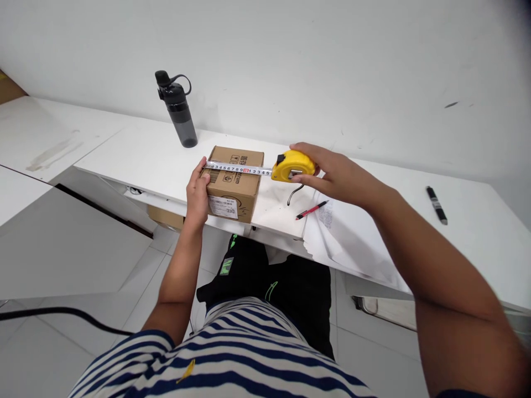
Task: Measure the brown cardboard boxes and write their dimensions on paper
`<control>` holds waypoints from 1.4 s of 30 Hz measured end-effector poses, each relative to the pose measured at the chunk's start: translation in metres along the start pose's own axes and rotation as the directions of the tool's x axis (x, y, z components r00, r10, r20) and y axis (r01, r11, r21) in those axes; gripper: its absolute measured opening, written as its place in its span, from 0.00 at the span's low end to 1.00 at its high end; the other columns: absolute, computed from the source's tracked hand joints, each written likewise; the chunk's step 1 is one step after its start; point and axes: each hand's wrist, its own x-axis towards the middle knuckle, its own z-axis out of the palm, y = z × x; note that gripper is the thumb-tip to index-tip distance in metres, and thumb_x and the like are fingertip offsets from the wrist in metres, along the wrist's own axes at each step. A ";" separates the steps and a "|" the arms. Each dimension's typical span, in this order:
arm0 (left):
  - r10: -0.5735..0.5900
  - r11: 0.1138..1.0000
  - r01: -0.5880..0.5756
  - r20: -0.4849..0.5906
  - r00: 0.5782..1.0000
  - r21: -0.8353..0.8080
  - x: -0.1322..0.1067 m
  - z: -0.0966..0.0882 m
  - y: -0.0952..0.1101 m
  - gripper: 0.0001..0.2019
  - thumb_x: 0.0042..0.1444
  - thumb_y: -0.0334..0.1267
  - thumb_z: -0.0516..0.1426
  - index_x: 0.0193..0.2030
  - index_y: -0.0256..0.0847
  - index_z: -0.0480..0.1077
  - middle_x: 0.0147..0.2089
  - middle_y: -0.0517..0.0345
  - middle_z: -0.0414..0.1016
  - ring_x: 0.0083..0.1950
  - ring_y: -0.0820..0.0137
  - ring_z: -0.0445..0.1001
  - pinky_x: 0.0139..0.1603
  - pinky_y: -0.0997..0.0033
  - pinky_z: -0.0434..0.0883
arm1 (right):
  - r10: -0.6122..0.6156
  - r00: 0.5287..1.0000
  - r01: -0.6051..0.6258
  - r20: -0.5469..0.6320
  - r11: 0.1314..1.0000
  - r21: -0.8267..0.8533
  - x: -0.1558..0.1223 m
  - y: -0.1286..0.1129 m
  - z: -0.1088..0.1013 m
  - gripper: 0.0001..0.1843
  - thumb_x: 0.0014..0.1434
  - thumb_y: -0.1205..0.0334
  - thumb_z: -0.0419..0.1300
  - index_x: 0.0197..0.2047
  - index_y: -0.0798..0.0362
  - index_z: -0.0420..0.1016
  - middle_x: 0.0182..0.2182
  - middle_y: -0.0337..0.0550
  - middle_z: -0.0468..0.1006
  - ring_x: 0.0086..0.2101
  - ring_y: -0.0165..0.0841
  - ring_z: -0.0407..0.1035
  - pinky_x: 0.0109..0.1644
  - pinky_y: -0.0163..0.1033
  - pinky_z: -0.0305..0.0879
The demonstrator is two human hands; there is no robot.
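Note:
A small cardboard box with a white label sits at the near edge of the white desk. My left hand is closed on the box's left side, its thumb pinning the tip of a white measuring tape blade at the top left corner. The blade runs across the box top to a yellow tape measure case, which my right hand grips just right of the box.
A dark water bottle stands behind the box. A red pen lies on white paper sheets that overhang the desk edge. A black marker lies far right. A black cable crosses the tiled floor.

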 end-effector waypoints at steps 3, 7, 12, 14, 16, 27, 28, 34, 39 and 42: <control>0.012 1.000 -0.012 0.002 1.000 -0.002 0.000 0.001 0.000 0.27 0.61 0.55 0.57 0.64 0.51 0.71 0.69 0.57 0.71 0.72 0.57 0.66 0.73 0.56 0.62 | -0.022 1.000 0.022 -0.021 1.000 0.020 0.007 -0.006 0.005 0.34 0.66 0.39 0.52 0.71 0.43 0.58 0.65 0.52 0.70 0.55 0.51 0.71 0.52 0.56 0.73; 0.000 0.999 0.000 -0.001 1.000 -0.032 -0.001 0.002 0.002 0.27 0.61 0.54 0.58 0.65 0.50 0.71 0.69 0.57 0.70 0.72 0.56 0.65 0.74 0.56 0.61 | -0.050 0.999 0.051 -0.018 0.998 0.037 0.028 -0.020 0.013 0.35 0.66 0.39 0.53 0.71 0.44 0.57 0.66 0.53 0.67 0.56 0.51 0.70 0.53 0.57 0.73; -0.027 0.998 0.029 0.036 0.999 -0.056 -0.004 0.004 0.007 0.28 0.61 0.55 0.59 0.66 0.49 0.69 0.72 0.55 0.67 0.74 0.54 0.62 0.75 0.54 0.61 | -0.113 0.994 0.111 0.016 0.990 0.091 0.069 -0.040 0.036 0.35 0.66 0.41 0.53 0.71 0.47 0.56 0.66 0.54 0.67 0.56 0.50 0.70 0.56 0.59 0.70; -0.013 0.998 0.019 0.090 0.996 -0.061 -0.003 0.002 0.007 0.29 0.61 0.55 0.58 0.68 0.50 0.67 0.73 0.56 0.65 0.75 0.54 0.61 0.75 0.53 0.60 | -0.146 0.989 0.143 0.021 0.982 0.121 0.090 -0.049 0.052 0.35 0.66 0.43 0.53 0.71 0.48 0.54 0.66 0.55 0.67 0.56 0.50 0.69 0.57 0.58 0.68; 0.012 0.998 -0.001 0.159 0.987 -0.067 -0.001 -0.003 0.006 0.31 0.62 0.55 0.58 0.70 0.54 0.63 0.75 0.57 0.62 0.76 0.56 0.59 0.76 0.53 0.59 | -0.173 0.985 0.170 0.010 0.975 0.140 0.112 -0.060 0.068 0.36 0.66 0.45 0.54 0.71 0.50 0.53 0.66 0.56 0.66 0.57 0.50 0.69 0.59 0.58 0.67; 0.324 0.945 -0.325 0.018 0.946 0.047 -0.067 0.001 0.072 0.50 0.55 0.59 0.64 0.77 0.62 0.39 0.81 0.61 0.41 0.82 0.52 0.32 0.81 0.45 0.42 | -0.034 0.942 0.130 -0.335 0.954 0.271 0.045 -0.096 0.066 0.39 0.68 0.36 0.48 0.74 0.46 0.44 0.69 0.53 0.60 0.64 0.47 0.62 0.65 0.54 0.65; 0.331 0.944 -0.331 0.065 0.941 -0.017 -0.079 0.007 0.076 0.51 0.53 0.63 0.64 0.77 0.63 0.41 0.80 0.60 0.44 0.82 0.50 0.35 0.81 0.44 0.45 | 0.015 0.920 0.118 -0.391 0.942 0.315 0.021 -0.099 0.073 0.41 0.67 0.34 0.47 0.74 0.45 0.43 0.67 0.53 0.62 0.64 0.47 0.63 0.64 0.54 0.66; 0.204 0.974 -0.092 0.620 0.758 -0.208 -0.123 0.044 0.050 0.36 0.50 0.67 0.62 0.64 0.56 0.69 0.64 0.50 0.75 0.66 0.50 0.73 0.67 0.47 0.72 | 0.005 0.935 0.155 -0.354 0.893 0.423 -0.093 -0.085 0.118 0.43 0.62 0.27 0.50 0.73 0.39 0.52 0.60 0.51 0.74 0.57 0.45 0.71 0.59 0.55 0.71; 0.124 0.992 -0.073 0.805 0.580 -0.100 -0.117 0.080 0.018 0.22 0.54 0.55 0.65 0.54 0.52 0.77 0.56 0.51 0.81 0.55 0.55 0.81 0.55 0.53 0.79 | 0.291 0.945 -0.236 -0.150 0.924 0.302 -0.122 0.007 0.072 0.36 0.72 0.37 0.34 0.66 0.46 0.69 0.45 0.49 0.82 0.42 0.40 0.76 0.46 0.47 0.72; 0.115 0.973 -0.230 0.893 0.435 -0.013 -0.108 0.114 0.013 0.23 0.52 0.52 0.67 0.55 0.49 0.77 0.56 0.49 0.81 0.62 0.54 0.76 0.64 0.50 0.74 | 0.502 0.861 -0.509 -0.083 0.843 -0.172 -0.109 0.069 0.053 0.29 0.73 0.52 0.45 0.73 0.50 0.59 0.51 0.56 0.79 0.41 0.42 0.74 0.40 0.44 0.65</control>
